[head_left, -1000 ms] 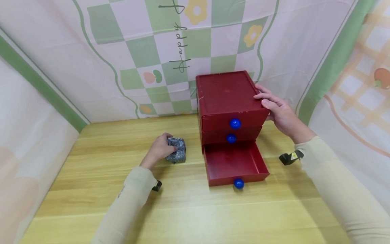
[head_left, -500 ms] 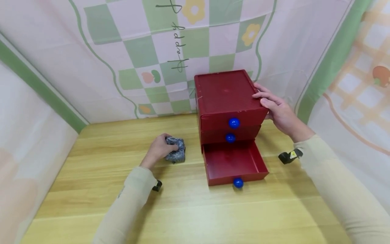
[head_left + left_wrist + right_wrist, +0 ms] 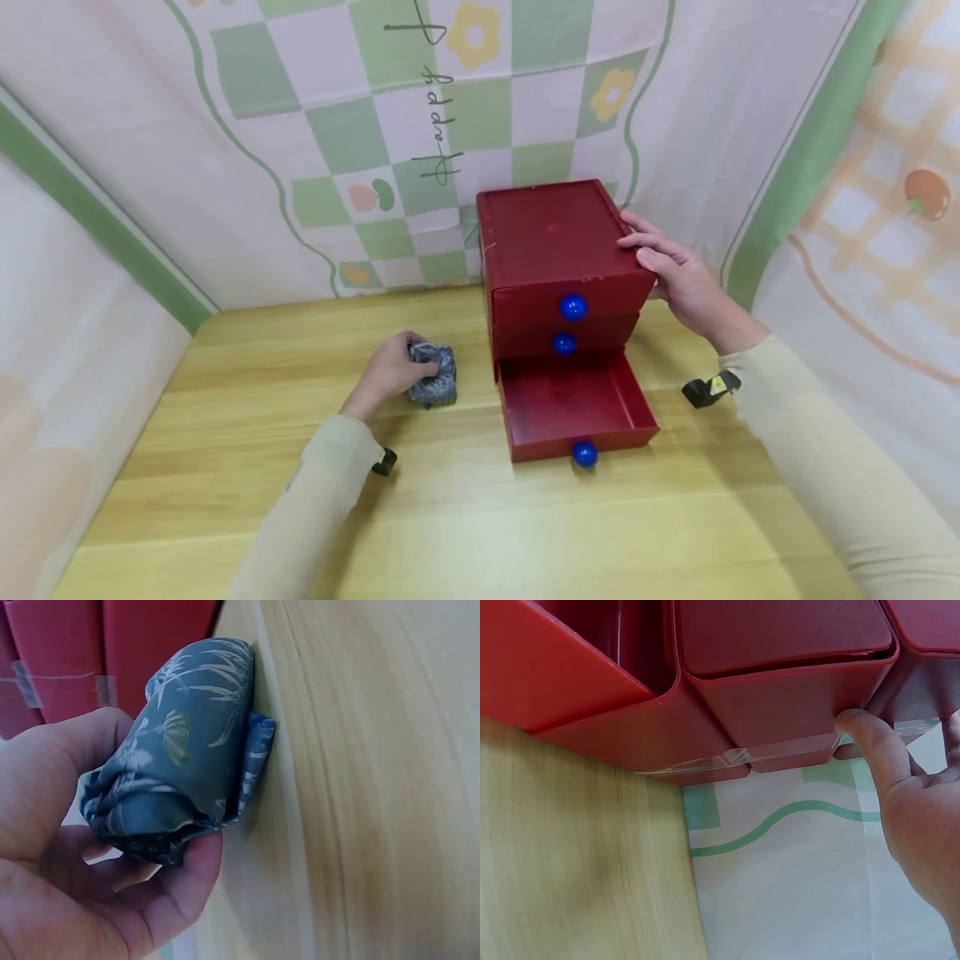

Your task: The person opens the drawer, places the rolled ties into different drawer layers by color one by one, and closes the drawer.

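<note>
My left hand grips a small folded bundle of dark blue-grey cloth, low at the tabletop left of a red drawer unit. Up close in the left wrist view, the cloth has a pale leaf print, with thumb and fingers around its near end. On the unit's upper right edge rests my right hand, some fingers on its top. The right wrist view shows a digit of that hand touching the unit's side. The bottom drawer is pulled out, with nothing visible inside.
Blue ball knobs front the drawers, such as the lowest knob. Clear tape runs along the unit's side. The wooden table meets patterned fabric walls behind and at both sides.
</note>
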The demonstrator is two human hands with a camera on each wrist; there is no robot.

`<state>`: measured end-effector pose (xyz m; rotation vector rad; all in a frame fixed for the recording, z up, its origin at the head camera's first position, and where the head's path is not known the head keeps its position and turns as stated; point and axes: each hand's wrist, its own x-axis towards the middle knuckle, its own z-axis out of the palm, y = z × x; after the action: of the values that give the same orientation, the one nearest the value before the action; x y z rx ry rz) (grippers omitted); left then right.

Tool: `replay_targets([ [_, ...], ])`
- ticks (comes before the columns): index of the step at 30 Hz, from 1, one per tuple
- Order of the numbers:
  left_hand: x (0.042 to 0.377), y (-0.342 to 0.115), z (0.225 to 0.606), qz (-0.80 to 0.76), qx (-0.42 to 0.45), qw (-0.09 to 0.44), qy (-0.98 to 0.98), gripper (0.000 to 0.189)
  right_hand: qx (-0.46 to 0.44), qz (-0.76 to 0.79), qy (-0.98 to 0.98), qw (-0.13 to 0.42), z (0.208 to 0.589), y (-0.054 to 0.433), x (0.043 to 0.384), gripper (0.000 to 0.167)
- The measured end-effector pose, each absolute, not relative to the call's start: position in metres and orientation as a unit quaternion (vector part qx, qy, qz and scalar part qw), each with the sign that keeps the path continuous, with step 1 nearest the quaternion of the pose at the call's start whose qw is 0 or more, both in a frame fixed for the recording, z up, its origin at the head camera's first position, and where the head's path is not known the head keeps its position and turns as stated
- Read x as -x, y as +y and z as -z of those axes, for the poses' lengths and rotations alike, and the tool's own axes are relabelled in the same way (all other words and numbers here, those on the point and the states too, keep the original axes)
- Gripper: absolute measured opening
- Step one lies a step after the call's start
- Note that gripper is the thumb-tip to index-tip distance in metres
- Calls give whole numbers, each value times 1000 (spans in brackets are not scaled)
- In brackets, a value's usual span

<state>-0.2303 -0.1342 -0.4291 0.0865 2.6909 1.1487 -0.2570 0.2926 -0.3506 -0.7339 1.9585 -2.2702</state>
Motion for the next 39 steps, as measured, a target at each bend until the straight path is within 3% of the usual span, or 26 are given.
replay_targets([
  [13,223,-142,438,-484,-70,70,869,44,241,735,633,31,355,294,253,30],
  [39,206,-138,413,-621,-115,118,766,52,249,736,629,24,351,292,258,30],
])
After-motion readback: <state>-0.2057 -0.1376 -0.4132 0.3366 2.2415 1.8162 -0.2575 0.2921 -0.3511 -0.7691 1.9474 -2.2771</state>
